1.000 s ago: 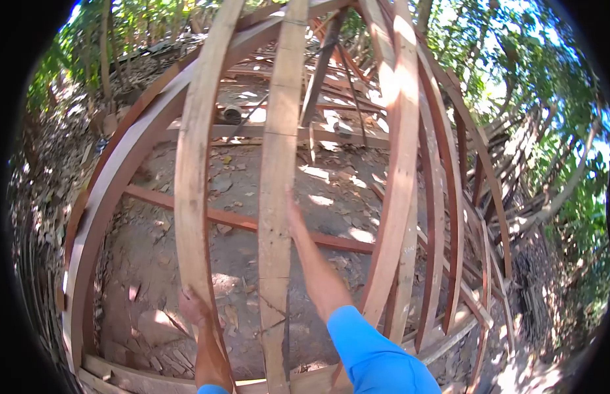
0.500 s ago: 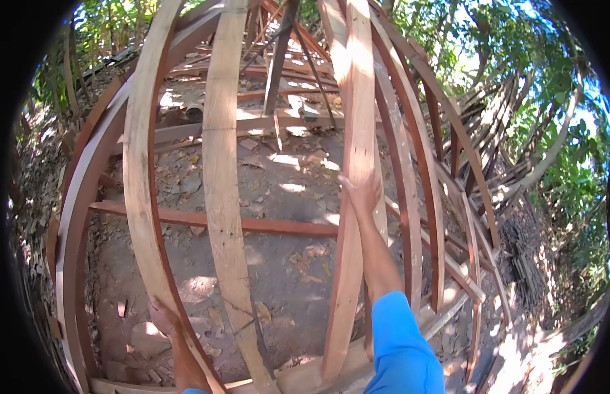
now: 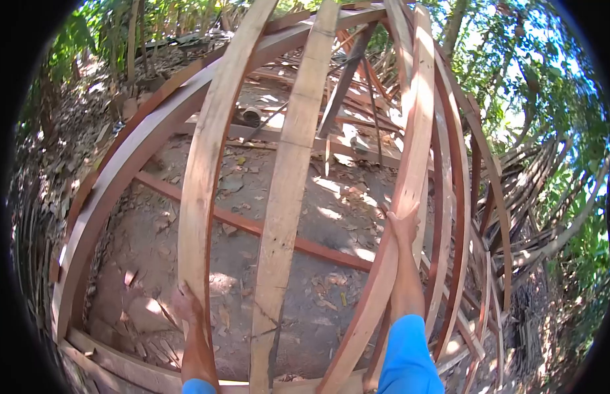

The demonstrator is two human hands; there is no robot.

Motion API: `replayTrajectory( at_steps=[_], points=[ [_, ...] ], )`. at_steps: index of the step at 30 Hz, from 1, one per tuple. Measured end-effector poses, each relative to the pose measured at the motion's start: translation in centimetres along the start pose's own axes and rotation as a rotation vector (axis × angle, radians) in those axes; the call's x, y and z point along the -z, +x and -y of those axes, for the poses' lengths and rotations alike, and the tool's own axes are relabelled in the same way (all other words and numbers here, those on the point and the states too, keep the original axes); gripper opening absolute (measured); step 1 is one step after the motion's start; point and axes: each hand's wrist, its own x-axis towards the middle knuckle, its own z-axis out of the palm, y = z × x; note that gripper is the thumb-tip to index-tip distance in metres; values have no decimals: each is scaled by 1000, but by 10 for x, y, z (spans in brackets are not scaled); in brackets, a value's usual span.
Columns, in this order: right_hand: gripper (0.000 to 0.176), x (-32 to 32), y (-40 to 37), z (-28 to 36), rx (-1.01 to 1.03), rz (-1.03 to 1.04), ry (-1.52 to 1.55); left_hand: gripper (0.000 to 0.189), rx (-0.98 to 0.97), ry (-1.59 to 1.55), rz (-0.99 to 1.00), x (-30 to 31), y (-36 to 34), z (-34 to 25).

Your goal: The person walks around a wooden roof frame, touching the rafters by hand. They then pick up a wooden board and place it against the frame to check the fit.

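My left hand (image 3: 187, 305) is closed on the left edge of a long pale wooden plank (image 3: 205, 171), low on its length; some of its fingers are hidden. Farther up and to the right, my right hand (image 3: 404, 224) grips a thicker reddish wooden beam (image 3: 410, 164), with the thumb on its left side and the other fingers at its right edge. Between the two hands runs another pale plank (image 3: 285, 177) with dark marks and cracks, which neither hand touches.
A thin reddish crosspiece (image 3: 242, 222) passes low behind the planks. A heavy beam (image 3: 131, 164) slopes along the left, and a bottom timber (image 3: 121, 358) lies near me. More slats (image 3: 459, 197) stand at right. Leaf-strewn soil (image 3: 324, 223) and piled branches (image 3: 534, 203) surround the frame.
My view has swung left, so the planks and both arms appear farther right and tilted. Each hand stays on the same piece of wood.
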Motion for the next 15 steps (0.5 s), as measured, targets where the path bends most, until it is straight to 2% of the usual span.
replayTrajectory(
  at_steps=[4,7,10,15],
  points=[
    [102,4,-26,26,85,51,2,47,21,-14,-4,-3,1,6],
    [105,-21,-38,43,182,92,127,46,-12,-101,-20,-2,1,4],
    [102,-29,-62,74,127,154,58,46,-2,-67,-17,-4,2,10],
    [102,-42,-88,97,204,124,25,47,-18,-68,-5,-6,5,18]
  ],
)
